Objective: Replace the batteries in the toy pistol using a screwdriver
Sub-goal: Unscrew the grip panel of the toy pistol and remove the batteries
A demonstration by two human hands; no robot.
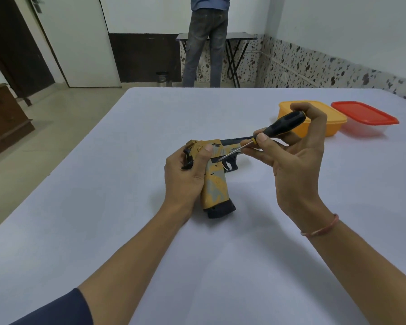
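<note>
Now my left grip (185,177) clamps the seemingly light, rigid toy pistol (217,188) at its handle; right grip (295,165) pinches the screwdriver (284,125).

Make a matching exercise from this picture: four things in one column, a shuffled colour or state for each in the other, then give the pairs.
Things:
1. pistol
2. screwdriver
3. tub
4. box

Colour or state:
A. red lid, farthest right on the table
B. held in the right hand, tip against the pistol
C. orange, partly hidden behind the right hand
D. gripped by the left hand

Pairs: 1-D, 2-B, 3-C, 4-A
</note>
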